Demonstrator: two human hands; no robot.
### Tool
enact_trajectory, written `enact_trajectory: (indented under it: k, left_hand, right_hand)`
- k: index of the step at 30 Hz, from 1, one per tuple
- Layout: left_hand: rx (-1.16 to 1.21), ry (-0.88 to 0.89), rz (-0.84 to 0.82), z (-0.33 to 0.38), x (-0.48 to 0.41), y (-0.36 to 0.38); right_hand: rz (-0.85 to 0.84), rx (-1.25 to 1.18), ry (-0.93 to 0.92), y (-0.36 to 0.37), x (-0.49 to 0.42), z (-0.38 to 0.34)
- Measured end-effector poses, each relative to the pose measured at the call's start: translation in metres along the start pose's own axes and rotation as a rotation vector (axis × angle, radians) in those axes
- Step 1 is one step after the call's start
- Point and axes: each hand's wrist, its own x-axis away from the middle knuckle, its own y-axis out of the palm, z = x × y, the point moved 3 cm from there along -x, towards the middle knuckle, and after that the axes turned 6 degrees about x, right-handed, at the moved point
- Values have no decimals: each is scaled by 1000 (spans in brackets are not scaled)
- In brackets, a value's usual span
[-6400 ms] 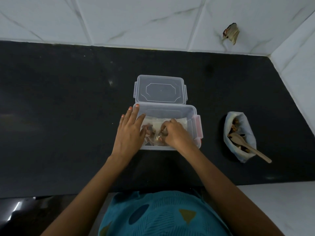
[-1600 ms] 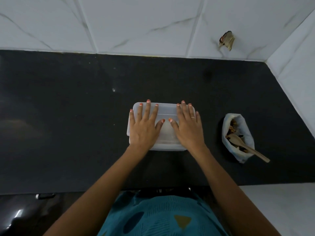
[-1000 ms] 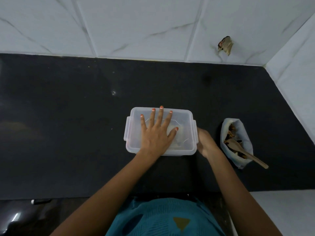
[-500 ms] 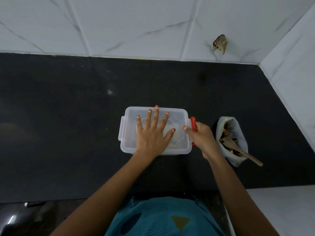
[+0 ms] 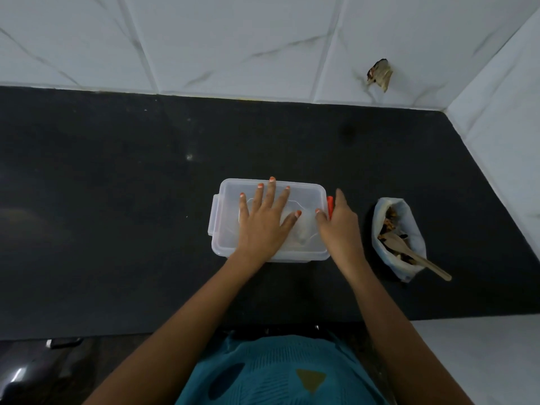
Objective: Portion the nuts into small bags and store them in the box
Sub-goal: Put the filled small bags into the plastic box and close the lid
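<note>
Looking down from the head camera, a clear plastic box (image 5: pixel 230 229) sits on the black countertop (image 5: pixel 117 223), near the middle of the view and a little toward the person, with its translucent lid (image 5: pixel 306 194) on top. The left hand (image 5: pixel 264 226) lies flat on the lid, palm down, fingers spread wide and straight, the thumb angled off to the right; the middle fingertip reaches the lid's far edge. The right hand (image 5: pixel 340 226) is at the box's right end: its thumb rests on the lid near that edge, while the other fingers lie close together and fairly straight along the outside of a red clasp (image 5: pixel 330 203), of which only a narrow strip shows. Whether the clasp is fully snapped down cannot be told. Pale small bags (image 5: pixel 304 232) show dimly through the lid between the two hands; what is in them cannot be made out here. To the right of the box and apart from it, an open white bag of nuts (image 5: pixel 409 220) stands on the countertop, with a wooden spoon (image 5: pixel 415 254) resting in it, bowl inside and handle sticking out over the near rim toward the lower right. White marbled tiles (image 5: pixel 233 39) run behind the countertop, one bearing a torn brown patch (image 5: pixel 380 74). A teal garment (image 5: pixel 277 372) fills the bottom edge.
</note>
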Motion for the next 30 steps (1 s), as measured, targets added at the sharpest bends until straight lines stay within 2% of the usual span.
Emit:
enact_trajectory:
  k: [2,3,4,6,8,10,12,13,21,26,30]
  left_hand:
    - [377,-11,182,-8,3,-19]
    - [456,-3,307,-15,7,-29]
    - [476,-6,414,-26,11,-37]
    - [588,-112,514,-46,19,-50]
    - [820,-362,462,-66,25,-54]
    - [1034,-655,235,-82,26,-47]
    - [1169,-781,-8,-89,31,-39]
    - [1217,-796,-53,-90,34,-37]
    - [1248,-843,25,-97,37,-49]
    - [1065,-645,134,-91,37,-59]
    - [845,-494,146,-79,37,-56]
  right_hand:
    - [157,107,-209,0,8,-16]
    - [195,151,-311,3,12,-25]
    - [184,189,-388,9,15,-34]
    - [73,249,-460,27,20,-50]
    - [-27,379,-483,47,22,-60]
    - [-64,527,-492,62,20,-61]
    - [-79,600,-483,71,17,-58]
    - [-82,615,-479,73,16,-57]
    - [-63,638,-490,75,15,-53]
    - [-53,626,-492,76,15,-53]
    - [-45,637,-488,78,14,-52]
